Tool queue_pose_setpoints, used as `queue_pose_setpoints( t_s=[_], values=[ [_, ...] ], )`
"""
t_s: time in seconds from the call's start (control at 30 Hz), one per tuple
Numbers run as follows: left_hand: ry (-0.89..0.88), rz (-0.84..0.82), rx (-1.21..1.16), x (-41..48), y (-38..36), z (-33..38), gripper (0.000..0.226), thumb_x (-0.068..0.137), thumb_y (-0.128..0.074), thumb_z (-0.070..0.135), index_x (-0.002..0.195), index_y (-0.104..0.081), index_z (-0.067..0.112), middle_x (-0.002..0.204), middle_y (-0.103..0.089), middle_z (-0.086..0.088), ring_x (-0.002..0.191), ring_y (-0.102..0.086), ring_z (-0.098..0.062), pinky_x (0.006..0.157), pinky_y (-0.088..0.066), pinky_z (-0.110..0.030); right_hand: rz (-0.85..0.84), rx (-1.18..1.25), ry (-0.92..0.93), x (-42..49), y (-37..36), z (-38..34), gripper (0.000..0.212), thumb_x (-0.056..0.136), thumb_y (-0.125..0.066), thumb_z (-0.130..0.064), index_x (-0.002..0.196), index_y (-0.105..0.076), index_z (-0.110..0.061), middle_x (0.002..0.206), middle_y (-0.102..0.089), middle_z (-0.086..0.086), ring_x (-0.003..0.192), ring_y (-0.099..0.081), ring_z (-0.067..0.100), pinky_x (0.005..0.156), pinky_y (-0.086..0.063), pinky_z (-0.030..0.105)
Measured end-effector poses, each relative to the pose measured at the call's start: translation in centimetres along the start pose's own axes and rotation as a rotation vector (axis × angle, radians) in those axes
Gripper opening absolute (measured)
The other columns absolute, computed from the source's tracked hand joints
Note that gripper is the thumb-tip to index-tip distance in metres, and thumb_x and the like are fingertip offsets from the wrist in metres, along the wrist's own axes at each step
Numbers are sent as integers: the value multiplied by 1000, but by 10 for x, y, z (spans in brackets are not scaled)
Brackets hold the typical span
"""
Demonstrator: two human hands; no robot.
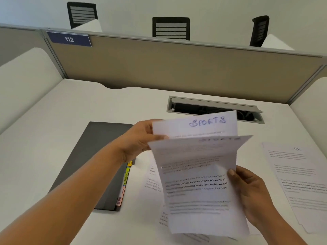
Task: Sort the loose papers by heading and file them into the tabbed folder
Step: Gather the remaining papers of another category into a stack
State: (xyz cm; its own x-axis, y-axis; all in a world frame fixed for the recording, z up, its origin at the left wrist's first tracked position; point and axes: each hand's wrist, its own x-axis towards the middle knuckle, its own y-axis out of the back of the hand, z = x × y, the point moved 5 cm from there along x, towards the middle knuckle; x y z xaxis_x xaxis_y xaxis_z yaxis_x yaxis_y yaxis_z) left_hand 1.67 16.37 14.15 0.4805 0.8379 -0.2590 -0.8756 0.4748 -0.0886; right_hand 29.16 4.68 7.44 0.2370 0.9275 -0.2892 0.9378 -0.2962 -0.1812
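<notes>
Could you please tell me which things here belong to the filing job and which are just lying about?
Belong: SPORTS sheets, held by the left hand and right hand; HR sheet; printed sheets under them; dark tabbed folder.
Just there: cable hatch; 112 sign; three office chairs.

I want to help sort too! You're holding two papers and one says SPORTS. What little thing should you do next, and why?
Probably square the front sheet onto the back sheet. The back one reads SPORTS; the front heading is blurred but looks alike. The left hand and right hand hold them, and the folder lies closed.
</notes>
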Motion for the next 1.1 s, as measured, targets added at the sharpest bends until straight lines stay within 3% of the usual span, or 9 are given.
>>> queue_pose_setpoints(
  t_s=[0.13, 0.27, 0.47, 0.57, 0.63, 0.7, 0.87, 1.0, 1.1],
  values=[
    [15, 109, -107, -15, -22, -39, 34, 88, -62, -3, 121, -61, 6, 107, -73, -15, 98, -70, -30, 81, -59, -41, 29, 5, -25, 3, 1, 6, 20, 82, -66, -16, 98, -76, -10, 98, -76, 17, 79, -75, 27, 62, -61, 32],
    [13, 261, -15, -29, -38, -69, 22, 97, -53, 7, 106, -73, 14, 96, -76, -9, 85, -73, -27, 68, -57, -33, 67, -62, -7, 5, 2, 8, 19, 93, -59, -10, 105, -74, -8, 96, -77, 12, 81, -75, 24, 63, -60, 28],
    [-40, 570, -104, -36, -18, -76, 19, 97, -55, 8, 104, -72, 14, 94, -77, -3, 85, -74, -22, 74, -59, -33, 246, -175, 50, 9, 16, 10, 15, 95, -62, -14, 104, -74, -15, 100, -77, 3, 92, -72, 19, 89, -55, 37],
    [-20, 666, -110, -38, -3, -80, 18, 96, -57, 10, 103, -72, 17, 92, -77, 0, 85, -74, -20, 74, -59, -33, 351, -95, 94, 9, 26, -3, 13, 96, -59, -10, 95, -71, -15, 90, -77, -3, 80, -68, 14, 68, -58, 19],
    [-1, 676, -131, -38, 0, -84, 18, 96, -57, 10, 104, -71, 16, 92, -77, 0, 85, -74, -20, 73, -60, -32, 352, -65, 114, 9, 28, -12, 14, 96, -57, -9, 94, -70, -15, 78, -76, -10, 70, -69, 6, 58, -54, 11],
    [24, 675, -155, -37, 0, -88, 17, 96, -57, 10, 105, -71, 14, 93, -77, -1, 85, -74, -21, 72, -60, -32, 313, -90, 122, 11, 24, -17, 12, 95, -58, -10, 98, -70, -10, 84, -75, -5, 69, -68, 3, 62, -56, 12],
    [95, 552, -199, -34, -18, -96, 17, 97, -57, 14, 108, -70, 13, 96, -76, -6, 86, -74, -27, 77, -59, -42, 268, -140, 60, 21, 6, -3, 6, 91, -67, -14, 87, -70, -11, 84, -77, 4, 73, -71, 14, 69, -57, 32],
    [110, 458, -282, -35, -37, -96, 20, 97, -56, 19, 109, -70, 12, 101, -75, -11, 92, -72, -31, 85, -56, -48, 178, -170, -77, 23, -9, 22, 14, 95, -63, -23, 101, -69, -13, 97, -78, 2, 92, -73, 22, 81, -57, 39],
    [208, 490, -314, -39, -42, -104, 31, 100, -47, 39, 102, -73, 22, 98, -76, -6, 91, -72, -28, 85, -56, -48, 55, -217, -99, 16, -21, 30, 19, 94, -65, -23, 111, -71, -19, 107, -76, -3, 100, -72, 20, 93, -55, 44]
  ],
)
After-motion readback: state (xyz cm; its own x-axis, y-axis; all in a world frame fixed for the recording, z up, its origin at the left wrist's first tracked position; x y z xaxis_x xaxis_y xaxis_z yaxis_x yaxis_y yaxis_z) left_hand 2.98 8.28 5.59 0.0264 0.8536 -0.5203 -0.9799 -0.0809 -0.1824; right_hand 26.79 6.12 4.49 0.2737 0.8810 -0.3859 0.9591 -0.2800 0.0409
